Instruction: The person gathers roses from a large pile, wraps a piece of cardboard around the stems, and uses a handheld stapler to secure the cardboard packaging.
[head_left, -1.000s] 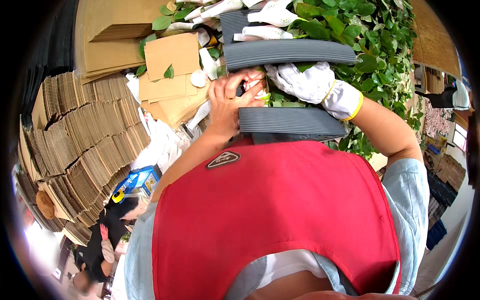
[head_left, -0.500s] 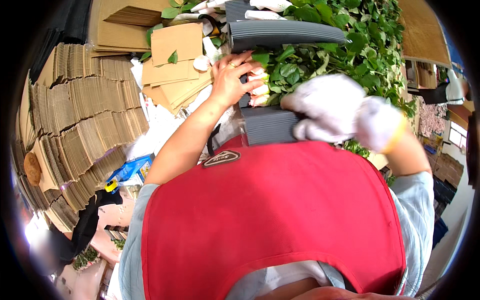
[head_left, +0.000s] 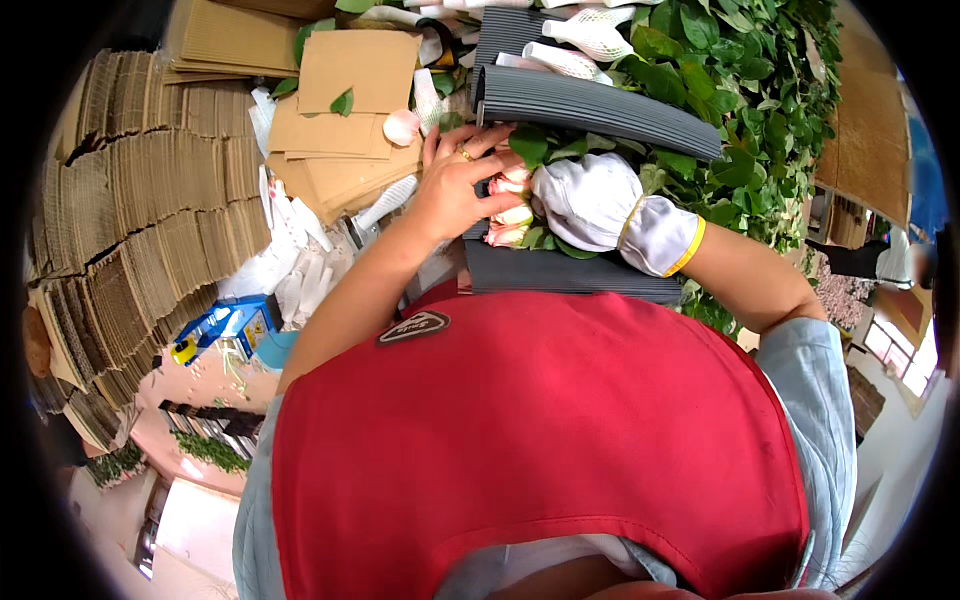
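flanking roses (head_left: 508, 235), hands (head_left: 455, 195) (head_left: 590, 200) apparently curved

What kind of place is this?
Probably a flower-packing workroom: there are pink roses, a big heap of green leaves, and tall stacks of cardboard on the left.

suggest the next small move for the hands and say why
Perhaps gently even up the pale pink rose heads with the bare left hand, since it rests against them while the white-gloved right hand lies close by among green leaves, well placed to steady them.
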